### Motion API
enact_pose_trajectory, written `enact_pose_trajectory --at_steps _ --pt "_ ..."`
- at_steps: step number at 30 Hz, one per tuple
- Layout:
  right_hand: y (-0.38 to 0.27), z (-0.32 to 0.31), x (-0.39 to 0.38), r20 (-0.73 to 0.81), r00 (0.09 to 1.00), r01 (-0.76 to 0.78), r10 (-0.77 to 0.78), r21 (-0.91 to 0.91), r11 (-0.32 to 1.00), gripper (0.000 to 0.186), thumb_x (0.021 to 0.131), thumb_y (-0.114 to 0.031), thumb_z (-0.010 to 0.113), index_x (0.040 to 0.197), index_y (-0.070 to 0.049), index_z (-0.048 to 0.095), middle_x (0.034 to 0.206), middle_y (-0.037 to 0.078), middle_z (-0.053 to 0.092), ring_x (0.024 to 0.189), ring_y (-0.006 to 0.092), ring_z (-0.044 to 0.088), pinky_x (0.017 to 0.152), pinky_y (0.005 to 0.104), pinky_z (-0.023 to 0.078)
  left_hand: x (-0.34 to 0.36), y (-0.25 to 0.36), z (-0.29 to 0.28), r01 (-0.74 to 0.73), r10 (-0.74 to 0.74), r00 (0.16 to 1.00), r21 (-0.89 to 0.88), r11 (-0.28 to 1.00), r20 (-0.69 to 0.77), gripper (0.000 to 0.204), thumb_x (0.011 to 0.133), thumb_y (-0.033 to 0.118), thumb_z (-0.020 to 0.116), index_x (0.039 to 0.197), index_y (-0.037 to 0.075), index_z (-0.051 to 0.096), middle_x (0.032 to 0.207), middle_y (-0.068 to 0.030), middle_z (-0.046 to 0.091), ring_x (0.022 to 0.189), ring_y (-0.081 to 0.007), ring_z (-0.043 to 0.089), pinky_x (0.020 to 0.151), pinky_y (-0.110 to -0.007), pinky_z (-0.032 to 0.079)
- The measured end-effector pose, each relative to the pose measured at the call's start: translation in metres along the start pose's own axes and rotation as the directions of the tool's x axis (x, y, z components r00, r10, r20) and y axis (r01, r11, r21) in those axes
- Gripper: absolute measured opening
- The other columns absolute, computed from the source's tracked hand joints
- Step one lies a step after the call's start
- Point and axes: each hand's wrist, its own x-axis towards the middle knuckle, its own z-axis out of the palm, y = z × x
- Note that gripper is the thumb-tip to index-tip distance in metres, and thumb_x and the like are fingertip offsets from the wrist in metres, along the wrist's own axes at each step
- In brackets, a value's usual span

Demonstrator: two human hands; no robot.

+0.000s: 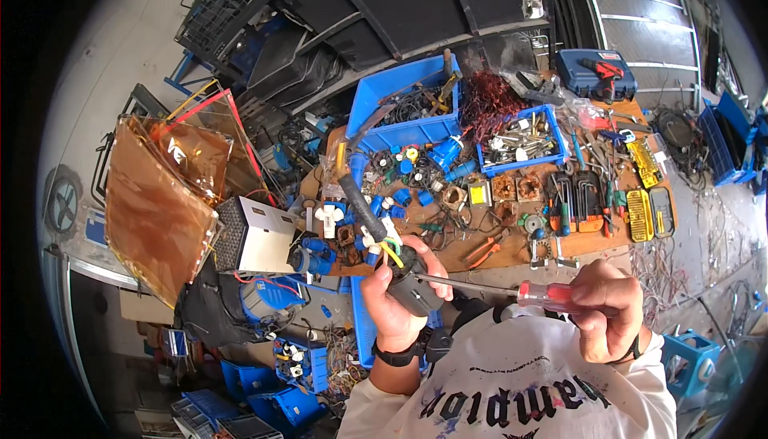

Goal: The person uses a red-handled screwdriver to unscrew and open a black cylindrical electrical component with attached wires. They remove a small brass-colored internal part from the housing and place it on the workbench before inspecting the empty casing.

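a black, rounded plastic plug body (pixel 418 288) sits just below the middle of the frame, gripped in the left hand (pixel 390 307), whose thumb and fingers are curled around it. its long axis slopes from upper left to lower right; yellow-and-green insulated wires (pixel 392 253) enter its upper end from a thick black sheathed cable (pixel 362 208) running toward the upper left. the right hand (pixel 608 307), well to the right, is closed around the clear red handle of a long steel-shafted screwdriver (pixel 552 296). that shaft lies almost level and crosses the plug body's axis, its tip end at the plug's upper right side; the left hand is therefore the nearer one.

the near edge of the brown wooden desk (pixel 516 253) runs just above the shaft, with orange-handled pliers (pixel 486 248) close to it. below the shaft is the person's white printed shirt (pixel 512 367), so sideways room seems freer toward the right.
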Motion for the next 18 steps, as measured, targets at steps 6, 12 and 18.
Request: enact_pose_trajectory --at_steps 6,12,18 --pt "-0.009 0.0 0.018 0.002 0.995 0.097 -0.098 -0.096 0.991 0.02 0.075 0.002 0.06 0.089 -0.011 0.064 0.096 0.014 0.058 0.077 0.0226 0.06 0.06 0.0309 0.05 0.0 0.0 -0.003 -0.004 0.005 1.0 -0.04 0.999 0.019 0.051 0.08 0.045 0.048 0.105 0.0 0.047 0.068 -0.0149 0.054 0.058 -0.0234 0.057 0.052 -0.037 0.049" --pt "-0.002 -0.005 0.005 0.016 0.99 0.136 -0.137 0.026 0.99 0.025 0.076 -0.015 0.075 0.097 -0.007 0.065 0.099 0.014 0.059 0.077 0.0268 0.064 0.061 0.035 0.052 -0.001 -0.001 0.002 0.001 -0.001 1.0 -0.011 1.0 0.024 0.052 0.08 0.045 0.047 0.106 0.0 0.047 0.069 -0.015 0.054 0.058 -0.0235 0.057 0.053 -0.037 0.049" --pt "-0.001 0.006 0.004 -0.064 0.998 0.047 -0.029 0.311 0.949 0.035 0.081 0.001 0.065 0.106 -0.002 0.04 0.101 0.025 0.057 0.087 0.0269 0.062 0.071 0.0362 0.053 -0.003 -0.002 -0.003 -0.002 0.002 1.0 -0.018 1.0 0.02 0.052 0.08 0.046 0.046 0.106 0.001 0.047 0.068 -0.0146 0.054 0.057 -0.0232 0.056 0.053 -0.037 0.049"
